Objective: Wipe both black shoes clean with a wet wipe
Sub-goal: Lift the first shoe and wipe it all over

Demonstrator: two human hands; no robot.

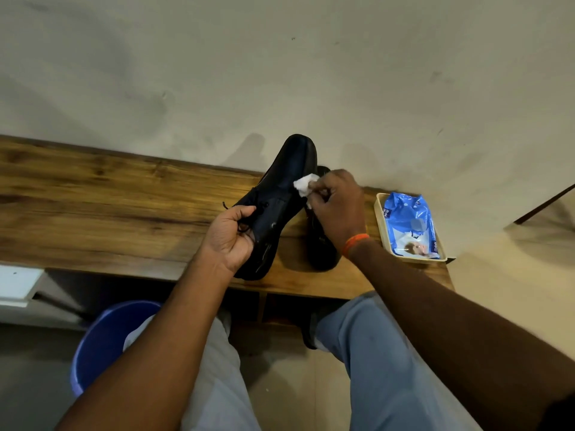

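I see the second shoe [320, 253] mostly hidden behind my right hand [337, 209]; the blue bucket [102, 340] is partly covered by my left forearm.

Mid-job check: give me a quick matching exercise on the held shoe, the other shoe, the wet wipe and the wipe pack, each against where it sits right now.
Things:
1. held shoe
2. other shoe
3. wet wipe
4. wipe pack

Places:
A. lying in the shallow tray at the right end of the wooden table
B. pinched in the right hand, against a shoe's side
C. gripped by the left hand, toe pointing away
D. resting on the table, partly behind the right hand

Pairs: 1-C, 2-D, 3-B, 4-A
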